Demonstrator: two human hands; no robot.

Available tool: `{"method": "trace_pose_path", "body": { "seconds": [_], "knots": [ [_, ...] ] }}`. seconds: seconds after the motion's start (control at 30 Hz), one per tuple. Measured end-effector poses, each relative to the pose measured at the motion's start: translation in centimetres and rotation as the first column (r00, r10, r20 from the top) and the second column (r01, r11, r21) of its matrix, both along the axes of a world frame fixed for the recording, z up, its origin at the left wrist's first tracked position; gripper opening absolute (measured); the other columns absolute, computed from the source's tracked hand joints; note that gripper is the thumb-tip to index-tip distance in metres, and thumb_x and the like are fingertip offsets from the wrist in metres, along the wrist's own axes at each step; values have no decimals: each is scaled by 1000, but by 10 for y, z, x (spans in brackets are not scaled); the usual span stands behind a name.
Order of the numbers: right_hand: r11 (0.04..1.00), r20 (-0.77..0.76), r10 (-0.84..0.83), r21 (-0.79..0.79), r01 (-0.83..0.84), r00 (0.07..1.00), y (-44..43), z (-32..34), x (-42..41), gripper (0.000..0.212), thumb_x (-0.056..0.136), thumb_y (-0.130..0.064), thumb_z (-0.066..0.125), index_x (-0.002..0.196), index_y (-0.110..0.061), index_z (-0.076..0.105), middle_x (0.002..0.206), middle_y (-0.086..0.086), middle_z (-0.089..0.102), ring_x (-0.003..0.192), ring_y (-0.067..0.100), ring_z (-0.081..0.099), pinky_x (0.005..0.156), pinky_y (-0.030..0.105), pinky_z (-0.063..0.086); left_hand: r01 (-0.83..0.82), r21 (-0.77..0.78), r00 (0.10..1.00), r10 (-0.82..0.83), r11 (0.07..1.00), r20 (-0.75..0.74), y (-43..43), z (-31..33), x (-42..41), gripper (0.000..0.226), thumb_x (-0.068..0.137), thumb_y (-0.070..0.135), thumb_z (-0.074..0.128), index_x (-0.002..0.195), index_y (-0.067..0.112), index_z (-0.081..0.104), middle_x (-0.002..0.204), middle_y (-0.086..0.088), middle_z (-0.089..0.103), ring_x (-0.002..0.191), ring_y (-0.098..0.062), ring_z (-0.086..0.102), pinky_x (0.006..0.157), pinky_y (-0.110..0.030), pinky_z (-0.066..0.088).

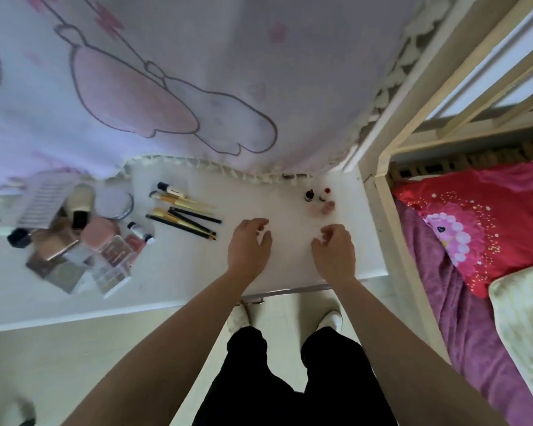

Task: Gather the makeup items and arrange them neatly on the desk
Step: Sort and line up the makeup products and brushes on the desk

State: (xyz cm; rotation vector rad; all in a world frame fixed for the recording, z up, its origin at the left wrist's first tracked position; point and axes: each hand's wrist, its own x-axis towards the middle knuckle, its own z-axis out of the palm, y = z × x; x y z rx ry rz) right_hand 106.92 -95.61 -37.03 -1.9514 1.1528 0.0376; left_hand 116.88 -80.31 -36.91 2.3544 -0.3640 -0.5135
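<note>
Left hand (249, 245) & right hand (334, 250) loose, empty over desk (179, 272), small bottles (320, 199) just beyond.

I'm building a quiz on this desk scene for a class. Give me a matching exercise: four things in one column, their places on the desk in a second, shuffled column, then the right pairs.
Things:
1. brushes and pencils
2. small bottles
3. pile of palettes and compacts
4. both hands

Places:
A. far right of the desk, near the bed frame
B. left end of the desk, heaped
C. over the bare middle, holding nothing
D. lying in a loose row between the pile and the hands

Pairs: 1-D, 2-A, 3-B, 4-C
</note>
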Motion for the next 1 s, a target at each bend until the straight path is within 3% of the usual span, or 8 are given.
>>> {"method": "trace_pose_path", "body": {
  "seconds": [0.17, 0.33, 0.53, 0.63, 0.7, 0.77, 0.83, 1.0],
  "knots": [
    [961, 57, 274, -48, -271, 960, 71, 15, 55, 24, 89, -18, 62, 113, -19, 59, 104, -3, 54, 91, 16, 59, 87, 34, 49, -38, 62, 986, 28, 997, 164, 93, 14, 36, 28, 90, 16, 62, 117, 17, 66, 118, -5, 62, 111, -25, 55, 96, -43, 47],
    [828, 33, 560, -41, -559, 828, 147, 20, 123, 29, 91, -25, 58, 120, -22, 59, 111, -2, 57, 95, 14, 60, 91, 34, 50, -148, 138, 956, 107, 979, 272, 189, 16, 72, 33, 81, 8, 68, 113, 12, 66, 116, -13, 62, 109, -34, 55, 94, -49, 46],
    [722, -41, 692, 34, -691, 721, 227, 12, 181, 37, 94, -34, 57, 129, -22, 55, 125, -1, 57, 108, 18, 58, 94, 36, 49, -195, 211, 973, 163, 958, 161, 260, 9, 110, 26, 81, -7, 59, 104, 4, 66, 114, -18, 61, 101, -41, 56, 79, -46, 47],
    [689, -118, 720, 4, -725, 684, 254, 3, 198, 54, 92, -61, 48, 126, -21, 57, 126, -2, 57, 111, 19, 58, 91, 37, 50, -183, 201, 976, 154, 962, 152, 273, 2, 118, 30, 82, -9, 59, 109, 2, 67, 112, -19, 64, 97, -41, 57, 73, -40, 44],
    [698, -166, 704, -19, -716, 691, 267, -2, 205, 72, 83, -83, 34, 104, -22, 65, 111, -3, 63, 99, 19, 62, 81, 36, 53, -180, 181, 979, 157, 967, 133, 277, -3, 125, 30, 82, -9, 59, 107, 5, 69, 107, -16, 66, 93, -37, 57, 71, -35, 43],
    [700, -178, 695, -50, -712, 696, 269, -7, 205, 58, 88, -76, 43, 92, -23, 66, 103, -1, 63, 90, 21, 64, 73, 34, 53, -175, 177, 982, 159, 968, 102, 279, -10, 130, 30, 81, -6, 61, 107, 7, 69, 107, -14, 67, 91, -34, 59, 71, -37, 48],
    [705, -163, 695, -37, -709, 700, 265, -10, 202, 34, 96, -50, 52, 105, -20, 68, 112, 3, 59, 96, 24, 63, 78, 35, 52, -189, 164, 981, 179, 968, 73, 281, -14, 133, 30, 83, -1, 62, 111, 7, 68, 110, -15, 66, 95, -35, 59, 76, -43, 52],
    [802, -60, 596, 79, -592, 801, 245, 2, 186, 29, 100, -35, 52, 116, -13, 63, 113, 6, 62, 99, 22, 60, 79, 30, 46, -282, 14, 958, 282, 959, -41, 257, 11, 141, 21, 103, 25, 43, 94, 13, 58, 94, -10, 60, 89, -30, 58, 73, -39, 44]
  ]
}}
